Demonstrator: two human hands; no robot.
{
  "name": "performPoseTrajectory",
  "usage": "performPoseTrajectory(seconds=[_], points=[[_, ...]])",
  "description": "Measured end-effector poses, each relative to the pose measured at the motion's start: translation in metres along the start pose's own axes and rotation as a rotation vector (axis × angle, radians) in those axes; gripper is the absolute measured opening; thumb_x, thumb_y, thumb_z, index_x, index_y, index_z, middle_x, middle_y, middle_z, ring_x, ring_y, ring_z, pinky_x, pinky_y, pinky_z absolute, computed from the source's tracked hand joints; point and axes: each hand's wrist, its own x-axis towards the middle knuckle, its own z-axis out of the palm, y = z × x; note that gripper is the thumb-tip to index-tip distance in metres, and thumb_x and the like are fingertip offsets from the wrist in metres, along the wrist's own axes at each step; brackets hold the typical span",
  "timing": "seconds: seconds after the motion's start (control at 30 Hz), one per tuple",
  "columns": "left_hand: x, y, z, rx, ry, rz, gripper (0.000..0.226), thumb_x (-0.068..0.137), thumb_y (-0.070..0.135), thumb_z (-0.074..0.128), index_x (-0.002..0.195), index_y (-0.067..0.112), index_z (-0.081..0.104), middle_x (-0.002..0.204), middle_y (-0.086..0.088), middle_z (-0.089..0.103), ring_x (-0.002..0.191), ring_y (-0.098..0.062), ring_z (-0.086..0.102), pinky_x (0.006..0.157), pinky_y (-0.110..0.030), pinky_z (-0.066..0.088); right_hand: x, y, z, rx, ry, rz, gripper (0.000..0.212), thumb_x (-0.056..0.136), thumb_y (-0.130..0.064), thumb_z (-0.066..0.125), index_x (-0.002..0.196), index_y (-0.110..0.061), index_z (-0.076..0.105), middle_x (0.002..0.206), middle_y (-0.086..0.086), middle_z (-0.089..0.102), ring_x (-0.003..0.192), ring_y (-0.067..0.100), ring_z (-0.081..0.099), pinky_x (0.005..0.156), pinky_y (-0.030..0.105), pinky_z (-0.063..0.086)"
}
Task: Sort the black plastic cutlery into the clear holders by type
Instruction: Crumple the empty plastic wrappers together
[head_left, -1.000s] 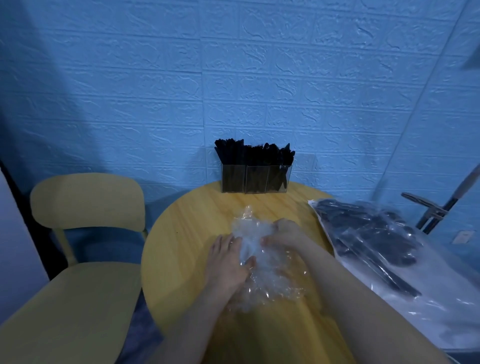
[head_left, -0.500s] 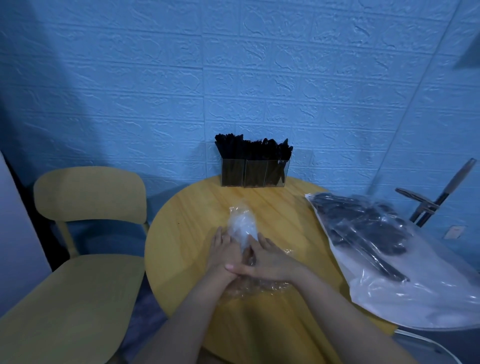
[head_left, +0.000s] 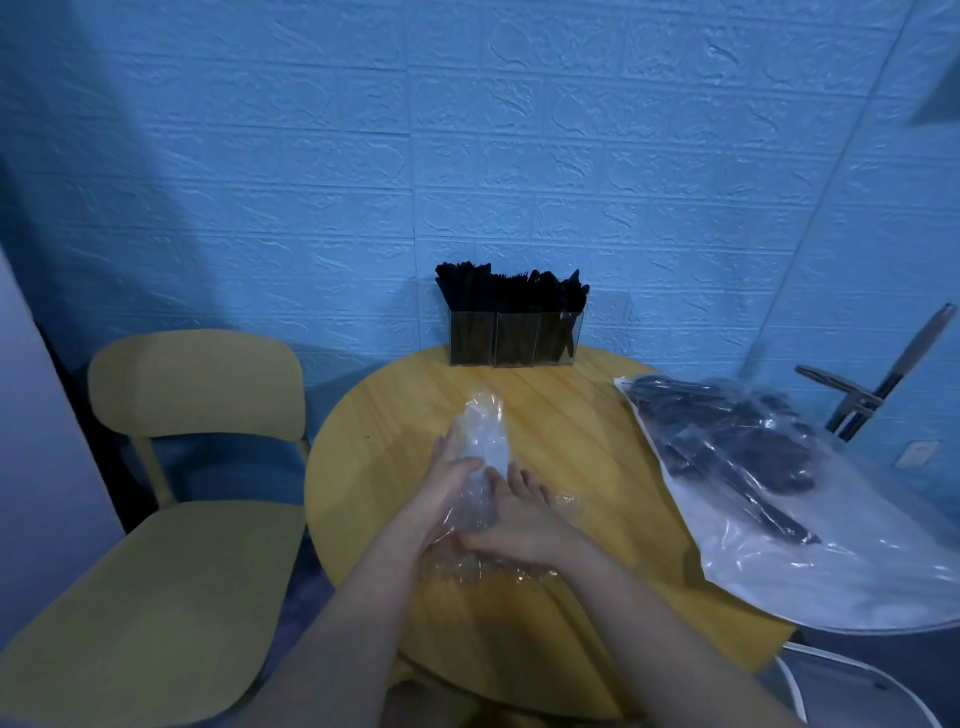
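Three clear holders (head_left: 514, 338), one round table (head_left: 363, 467), one chair (head_left: 192, 384), two plastic bags (head_left: 831, 545), two hands (head_left: 452, 483).

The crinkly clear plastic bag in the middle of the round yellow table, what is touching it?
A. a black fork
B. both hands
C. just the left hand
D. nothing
B: the left hand and right hand both rest on the crinkly clear plastic bag on the round yellow table.

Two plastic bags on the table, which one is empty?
The crumpled clear bag at mid-table, held between the left hand and right hand. The big bag at the right edge holds black cutlery.
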Motion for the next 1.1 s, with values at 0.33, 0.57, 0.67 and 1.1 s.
performPoseTrajectory(seconds=[0.33, 0.57, 0.67, 1.1], points=[[-0.023, 0.015, -0.043, 0.122, -0.260, 0.131, 0.097, 0.082, -0.014, 0.048, 0.150, 0.038, 0.002, 0.154, 0.016, 0.002, 0.133, -0.002, 0.023, 0.097, -0.017, 0.039, -0.011, 0.012, -0.025, -0.083, -0.102, -0.085, 0.081, 0.088, -0.037, 0.057, 0.152, -0.023, 0.010, 0.160, 0.007, -0.008, 0.147, 0.020, -0.002, 0.116, 0.035, 0.014], [-0.030, 0.020, -0.046, 1.210, -0.491, 0.522, 0.080, 0.082, 0.072, 0.034, 0.141, 0.046, -0.012, 0.146, 0.005, -0.041, 0.134, -0.011, -0.039, 0.113, -0.033, -0.020, -0.013, 0.025, -0.035, -0.111, -0.167, -0.117, 0.079, 0.087, -0.027, 0.058, 0.152, -0.022, 0.013, 0.160, 0.001, -0.008, 0.147, 0.016, 0.003, 0.114, 0.032, 0.023], [-0.040, 0.025, -0.026, 1.360, -0.478, 0.641, 0.080, 0.077, 0.077, 0.017, 0.142, 0.043, -0.012, 0.146, 0.008, -0.039, 0.135, -0.008, -0.037, 0.110, -0.031, -0.024, -0.018, 0.029, -0.037, -0.126, -0.170, -0.152, 0.073, 0.089, -0.027, 0.058, 0.150, -0.018, 0.020, 0.160, 0.004, 0.001, 0.146, 0.019, 0.010, 0.113, 0.034, 0.027], [-0.003, 0.018, -0.014, 1.091, -0.684, 0.323, 0.083, 0.075, 0.072, 0.047, 0.147, 0.037, 0.025, 0.146, 0.007, 0.028, 0.136, -0.013, 0.025, 0.115, -0.036, 0.023, -0.052, 0.059, -0.033, 0.114, -0.053, -0.141, 0.059, 0.089, -0.020, 0.058, 0.140, -0.026, 0.029, 0.119, -0.004, 0.050, 0.083, 0.006, 0.053, 0.069, 0.017, 0.044]])
